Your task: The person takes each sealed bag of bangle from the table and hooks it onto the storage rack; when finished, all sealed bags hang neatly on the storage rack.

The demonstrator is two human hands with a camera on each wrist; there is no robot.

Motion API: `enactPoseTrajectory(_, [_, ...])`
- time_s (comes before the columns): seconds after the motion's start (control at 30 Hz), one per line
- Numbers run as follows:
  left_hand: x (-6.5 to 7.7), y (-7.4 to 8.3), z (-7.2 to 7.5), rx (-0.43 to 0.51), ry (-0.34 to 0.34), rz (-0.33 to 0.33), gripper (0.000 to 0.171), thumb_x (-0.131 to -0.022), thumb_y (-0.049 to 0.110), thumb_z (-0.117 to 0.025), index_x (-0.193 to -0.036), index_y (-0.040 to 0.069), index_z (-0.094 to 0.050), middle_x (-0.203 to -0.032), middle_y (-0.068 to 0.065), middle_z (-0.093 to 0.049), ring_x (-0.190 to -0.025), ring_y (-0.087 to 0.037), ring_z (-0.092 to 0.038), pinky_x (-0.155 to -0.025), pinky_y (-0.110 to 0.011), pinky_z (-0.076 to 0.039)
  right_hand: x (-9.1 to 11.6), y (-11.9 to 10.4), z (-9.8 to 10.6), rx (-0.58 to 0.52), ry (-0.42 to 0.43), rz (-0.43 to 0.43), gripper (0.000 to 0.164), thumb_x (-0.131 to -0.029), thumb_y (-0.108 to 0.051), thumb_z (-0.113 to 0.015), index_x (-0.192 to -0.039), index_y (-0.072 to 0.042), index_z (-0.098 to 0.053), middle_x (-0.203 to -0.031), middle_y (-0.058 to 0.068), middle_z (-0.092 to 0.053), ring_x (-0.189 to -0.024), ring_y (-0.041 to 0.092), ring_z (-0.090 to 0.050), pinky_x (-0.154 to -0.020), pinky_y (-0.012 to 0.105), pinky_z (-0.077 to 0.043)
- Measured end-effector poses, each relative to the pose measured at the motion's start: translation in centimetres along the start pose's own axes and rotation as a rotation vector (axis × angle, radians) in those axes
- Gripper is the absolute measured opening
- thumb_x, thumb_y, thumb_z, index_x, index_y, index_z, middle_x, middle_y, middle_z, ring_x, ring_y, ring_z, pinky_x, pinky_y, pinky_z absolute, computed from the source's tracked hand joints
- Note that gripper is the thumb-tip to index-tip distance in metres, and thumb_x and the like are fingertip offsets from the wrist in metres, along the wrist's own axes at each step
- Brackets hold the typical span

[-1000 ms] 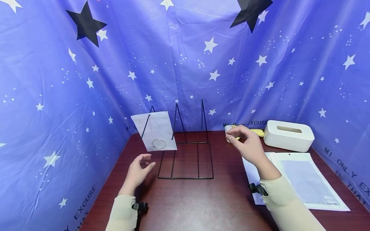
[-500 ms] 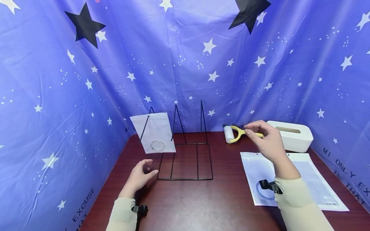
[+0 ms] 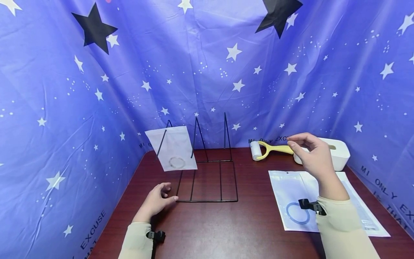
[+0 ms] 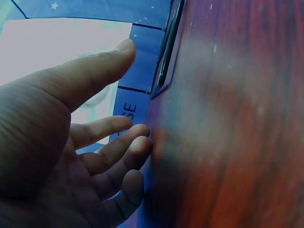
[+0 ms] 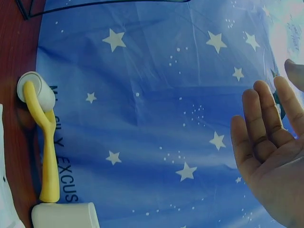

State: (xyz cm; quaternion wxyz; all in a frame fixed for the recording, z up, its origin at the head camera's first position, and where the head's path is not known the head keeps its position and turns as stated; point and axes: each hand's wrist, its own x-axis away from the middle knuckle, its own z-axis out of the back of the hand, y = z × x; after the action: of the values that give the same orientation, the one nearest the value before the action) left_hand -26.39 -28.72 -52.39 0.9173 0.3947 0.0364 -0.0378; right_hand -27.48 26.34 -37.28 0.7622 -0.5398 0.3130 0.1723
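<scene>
My left hand [image 3: 155,199] stays low at the front left corner of a black wire rack [image 3: 229,201], thumb tip right at the wire. Its fingers are loosely bent and hold nothing. A small white pouch [image 3: 176,144] with a ring shape inside leans upright in the rack's left part. My right hand [image 3: 312,156] hovers in front of a white tissue box [image 3: 339,160], fingers relaxed with nothing between them. The right wrist view shows its bare palm. Left of it lies a roller with a yellow handle [image 3: 276,148], its handle end partly behind the fingers.
Beneath the right forearm lie a flat pouch with a blue ring [image 3: 297,214] and a larger white-edged pouch [image 3: 372,219], overlapping. A blue star-printed curtain [image 3: 207,72] encloses the back and sides of the brown table [image 3: 207,230].
My right hand has moved right, from over the roller to the tissue box, uncovering the roller. My left hand has shifted slightly down and toward the rack's corner.
</scene>
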Motion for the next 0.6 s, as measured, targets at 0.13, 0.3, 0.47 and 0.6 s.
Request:
enactPoseTrajectory(0.13, [-0.1, -0.2, -0.1, -0.012, -0.013, -0.001, 0.069, -0.079, 0.029, -0.094, -0.136, 0.003, -0.065, -0.117, -0.007, -0.070, -0.090, -0.018, -0.060, -0.074, -0.035, -0.051, -0.1, 0.4, 0.5, 0.018, 0.018, -0.028, 0.019, -0.097, -0.002, -0.075, -0.112, 0.008, -0.072, -0.096, -0.011, -0.074, -0.088, 0.004, -0.068, -0.086, 0.015, -0.048])
enactPoseTrajectory(0.3, [0.1, -0.3, -0.1, -0.013, -0.029, 0.000, 0.068, -0.078, 0.027, -0.095, -0.134, 0.002, -0.065, -0.112, -0.006, -0.069, -0.086, -0.020, -0.059, -0.072, -0.035, -0.050, -0.1, 1.9, 1.2, 0.072, 0.010, -0.099, 0.022, -0.098, -0.010, -0.075, -0.114, 0.005, -0.073, -0.097, -0.015, -0.073, -0.089, 0.001, -0.067, -0.081, 0.012, -0.049])
enactPoseTrajectory(0.47, [0.1, -0.3, -0.3, -0.020, -0.056, 0.014, 0.070, -0.078, 0.028, -0.095, -0.135, 0.001, -0.065, -0.108, -0.004, -0.066, -0.084, -0.018, -0.057, -0.075, -0.035, -0.049, -0.1, 3.9, 2.0, 0.127, -0.051, -0.157, 0.026, -0.099, -0.014, -0.075, -0.116, 0.005, -0.072, -0.102, -0.019, -0.071, -0.092, -0.003, -0.065, -0.080, 0.009, -0.047])
enactPoseTrajectory(0.6, [0.0, -0.3, -0.3, -0.029, -0.060, 0.012, 0.069, -0.077, 0.027, -0.096, -0.134, 0.001, -0.066, -0.105, -0.002, -0.065, -0.083, -0.017, -0.057, -0.075, -0.036, -0.048, -0.1, 4.9, 2.7, 0.178, -0.097, -0.189, 0.027, -0.102, -0.019, -0.072, -0.118, 0.003, -0.072, -0.102, -0.020, -0.070, -0.093, -0.005, -0.063, -0.079, 0.009, -0.047])
